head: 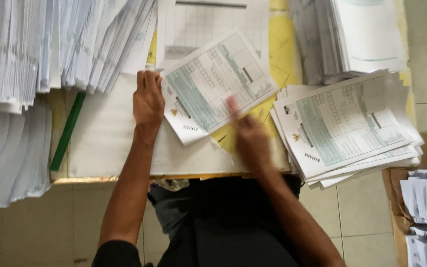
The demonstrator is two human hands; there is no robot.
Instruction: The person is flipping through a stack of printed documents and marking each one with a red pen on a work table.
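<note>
Matt paper form [218, 84], paper stacks [347, 123], perhaps plastic green ruler [67, 131], smooth floor tiles [40, 222]

My left hand [148, 101] rests knuckles-up on the left edge of a printed form [218, 84] that lies tilted on the low table [109, 138], while my right hand [250, 138], blurred, has a fingertip on the form's lower right part. Just right of it sits a loose stack of forms [347, 128] overhanging the table edge, with a taller paper pile [352, 34] behind it. Fanned paper bundles [50, 44] crowd the left, beside a green ruler [67, 131].
</note>
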